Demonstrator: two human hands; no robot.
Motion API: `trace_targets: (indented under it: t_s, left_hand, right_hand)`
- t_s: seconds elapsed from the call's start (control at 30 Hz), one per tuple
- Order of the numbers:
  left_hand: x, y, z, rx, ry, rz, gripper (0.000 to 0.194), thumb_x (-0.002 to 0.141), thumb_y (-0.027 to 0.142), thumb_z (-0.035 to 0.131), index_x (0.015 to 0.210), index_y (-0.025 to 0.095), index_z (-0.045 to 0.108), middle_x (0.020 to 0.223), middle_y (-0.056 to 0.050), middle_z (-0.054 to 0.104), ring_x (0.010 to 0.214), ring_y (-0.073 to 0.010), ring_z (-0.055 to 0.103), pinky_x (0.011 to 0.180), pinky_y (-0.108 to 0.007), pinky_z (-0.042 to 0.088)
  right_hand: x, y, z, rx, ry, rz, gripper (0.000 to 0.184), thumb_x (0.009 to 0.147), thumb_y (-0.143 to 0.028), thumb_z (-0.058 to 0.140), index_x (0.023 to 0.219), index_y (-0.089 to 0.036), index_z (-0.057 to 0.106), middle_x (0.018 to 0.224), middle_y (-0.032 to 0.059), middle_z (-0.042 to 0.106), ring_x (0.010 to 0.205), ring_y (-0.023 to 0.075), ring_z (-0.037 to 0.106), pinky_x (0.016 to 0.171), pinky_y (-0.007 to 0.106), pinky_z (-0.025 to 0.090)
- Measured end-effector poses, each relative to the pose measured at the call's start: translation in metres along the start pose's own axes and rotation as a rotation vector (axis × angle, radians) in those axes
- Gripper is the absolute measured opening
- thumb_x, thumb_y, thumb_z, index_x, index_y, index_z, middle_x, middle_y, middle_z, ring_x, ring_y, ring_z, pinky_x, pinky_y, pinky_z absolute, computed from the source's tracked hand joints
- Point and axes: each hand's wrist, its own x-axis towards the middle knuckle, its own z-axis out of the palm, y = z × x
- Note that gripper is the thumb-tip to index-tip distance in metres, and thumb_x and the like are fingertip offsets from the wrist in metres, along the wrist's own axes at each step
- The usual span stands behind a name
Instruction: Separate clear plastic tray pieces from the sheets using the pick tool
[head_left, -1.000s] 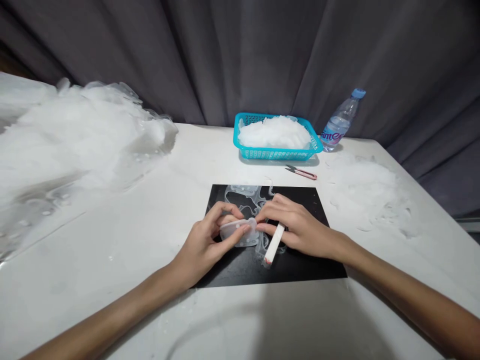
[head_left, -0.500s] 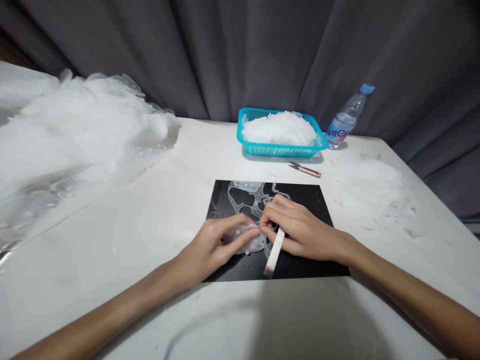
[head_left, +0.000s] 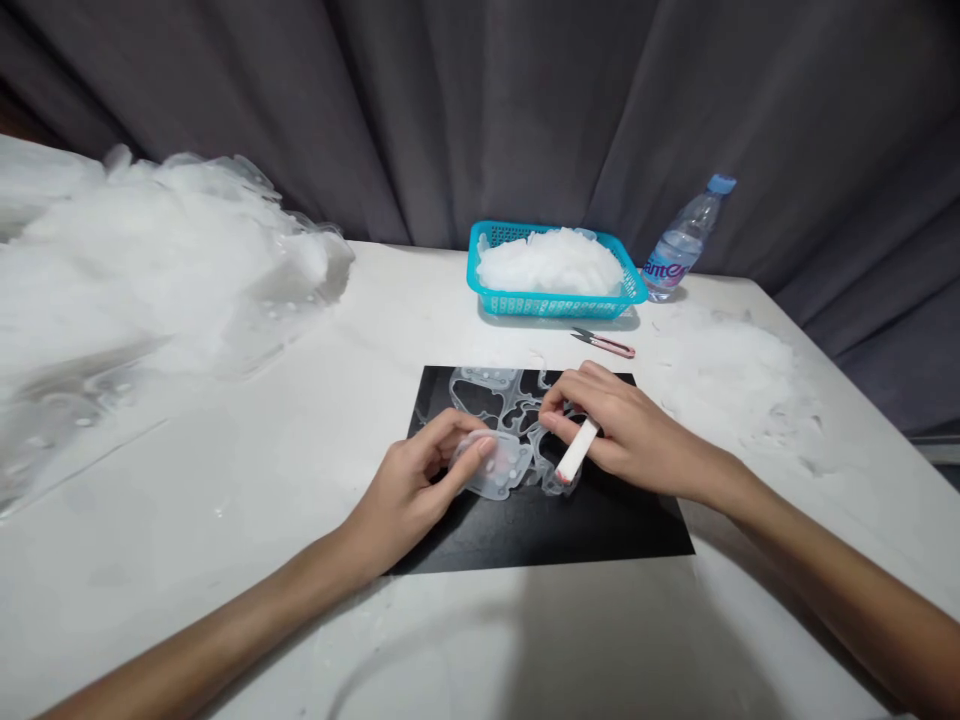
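A black mat (head_left: 570,525) lies on the white table (head_left: 262,470) in front of me. On it rests a translucent plastic sheet (head_left: 495,395) with cut-out shapes. My left hand (head_left: 416,485) pinches a rounded translucent piece (head_left: 499,470) at the sheet's near edge, fingers closed on it. My right hand (head_left: 630,435) holds a small white tool with a red tip (head_left: 576,452), its fingers closed and resting on the sheet just right of the piece.
A teal basket (head_left: 551,298) heaped with white plastic pieces stands behind the mat. Pink snips (head_left: 604,345) lie before it. A water bottle (head_left: 686,242) stands at the back right. Big piles of translucent plastic cover the left (head_left: 150,260) and right (head_left: 735,375) of the table.
My right hand has drawn up and to the right with the tool, away from the piece. My left hand keeps its pinch on the rounded piece, now more exposed.
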Motion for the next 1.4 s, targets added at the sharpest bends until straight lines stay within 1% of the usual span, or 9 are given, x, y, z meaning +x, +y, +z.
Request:
trace_targets:
  t_s: [0.07,0.17,0.33,0.53,0.7,0.87,1.1,1.23,1.4]
  left_hand:
    - [-0.001,0.001,0.001,-0.058,-0.010,-0.017,0.021,0.105,0.041,0.061,0.101,0.021,0.063,0.072,0.004,0.065,0.064,-0.0109,0.057,0.058,-0.021,0.043]
    - [-0.002,0.002,0.002,-0.114,0.002,-0.018,0.019,0.105,0.040,0.062,0.100,0.021,0.062,0.072,0.005,0.063,0.063,-0.0102,0.056,0.057,-0.021,0.042]
    - [-0.002,0.002,0.002,-0.192,-0.024,-0.026,0.024,0.096,0.038,0.075,0.096,0.021,0.058,0.075,0.005,0.060,0.067,-0.0101,0.056,0.061,-0.020,0.043]
    - [-0.004,0.006,0.005,-0.202,-0.089,-0.071,0.024,0.089,0.034,0.082,0.096,0.021,0.063,0.085,0.003,0.063,0.073,-0.0102,0.057,0.065,-0.020,0.046]
    - [-0.003,0.011,0.007,-0.219,-0.112,-0.122,0.024,0.089,0.037,0.081,0.097,0.021,0.065,0.080,0.004,0.060,0.066,-0.0092,0.052,0.057,-0.018,0.042]
    - [-0.003,0.011,0.011,-0.301,-0.135,-0.190,0.030,0.087,0.041,0.081,0.096,0.021,0.060,0.077,0.005,0.056,0.064,-0.0097,0.050,0.055,-0.018,0.043]
    - [-0.003,0.008,0.016,-0.258,-0.103,-0.178,0.029,0.088,0.041,0.078,0.090,0.021,0.057,0.074,0.005,0.054,0.062,-0.0101,0.051,0.055,-0.019,0.041]
    - [-0.001,0.006,0.013,-0.175,-0.079,-0.157,0.028,0.088,0.041,0.078,0.092,0.021,0.059,0.074,0.006,0.052,0.063,-0.0097,0.047,0.055,-0.019,0.039]
    - [-0.003,0.009,0.011,-0.165,-0.111,-0.153,0.027,0.091,0.045,0.076,0.099,0.021,0.068,0.085,0.001,0.065,0.073,-0.0131,0.057,0.064,-0.023,0.046]
  right_hand:
    - [-0.001,-0.005,-0.001,0.020,0.035,-0.011,0.016,0.106,-0.037,0.062,0.114,-0.023,0.060,0.116,0.0071,0.068,0.110,0.0247,0.060,0.092,0.038,0.048]
    - [-0.003,-0.009,0.003,0.007,0.022,-0.027,0.043,0.096,-0.046,0.076,0.127,-0.022,0.058,0.118,0.0086,0.068,0.108,0.0267,0.062,0.090,0.039,0.050]
    - [-0.006,-0.010,0.006,0.101,-0.107,-0.058,0.012,0.105,-0.027,0.063,0.116,-0.022,0.067,0.101,0.0041,0.072,0.098,0.0211,0.063,0.086,0.034,0.049]
    - [-0.005,-0.008,0.004,0.136,-0.124,-0.112,0.021,0.108,-0.024,0.057,0.125,-0.020,0.070,0.105,0.0059,0.073,0.098,0.0210,0.058,0.088,0.034,0.047]
    - [-0.004,-0.007,0.004,0.124,-0.171,-0.161,0.016,0.107,-0.022,0.058,0.113,-0.020,0.073,0.101,0.0049,0.071,0.095,0.0204,0.056,0.089,0.035,0.044]
    - [-0.006,-0.006,0.009,0.038,-0.127,-0.236,0.013,0.107,-0.021,0.056,0.107,-0.019,0.070,0.098,0.0049,0.070,0.091,0.0203,0.053,0.087,0.035,0.041]
    - [0.000,-0.004,0.025,-0.182,0.032,-0.248,0.014,0.098,-0.018,0.059,0.085,-0.019,0.064,0.083,0.0038,0.066,0.078,0.0197,0.045,0.070,0.033,0.034]
    - [0.003,-0.005,0.027,-0.197,0.041,-0.311,0.019,0.102,-0.019,0.054,0.087,-0.018,0.066,0.083,0.0044,0.066,0.079,0.0196,0.047,0.072,0.032,0.037]
    - [-0.001,-0.010,0.020,-0.201,0.071,-0.342,0.021,0.104,-0.020,0.052,0.094,-0.016,0.070,0.085,0.0056,0.067,0.081,0.0199,0.050,0.075,0.033,0.040]
